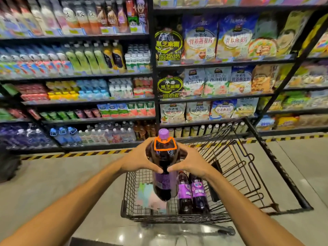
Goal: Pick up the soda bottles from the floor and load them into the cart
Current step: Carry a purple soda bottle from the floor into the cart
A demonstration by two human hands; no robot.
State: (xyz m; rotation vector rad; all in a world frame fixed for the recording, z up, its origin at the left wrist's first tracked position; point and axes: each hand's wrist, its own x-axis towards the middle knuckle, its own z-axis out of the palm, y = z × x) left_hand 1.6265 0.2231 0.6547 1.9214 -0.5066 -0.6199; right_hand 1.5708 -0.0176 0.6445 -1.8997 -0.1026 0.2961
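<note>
A large dark soda bottle (164, 181) with a purple cap, a purple label and an orange carry handle at its neck hangs upright over the black wire cart (236, 167). My left hand (140, 157) grips its shoulder from the left. My right hand (191, 161) grips it from the right, and the two thumbs nearly meet at the front. Two more purple-labelled soda bottles (192, 192) stand side by side inside the cart, just right of the held bottle. The held bottle's base is above the cart floor.
Pale paper sheets (150, 196) lie on the cart floor at the left. Tall shelves (154, 71) full of drinks and snack bags stand behind the cart. A yellow-black striped strip (74, 154) runs along the shelf base. Glossy tiled floor (44, 183) surrounds the cart.
</note>
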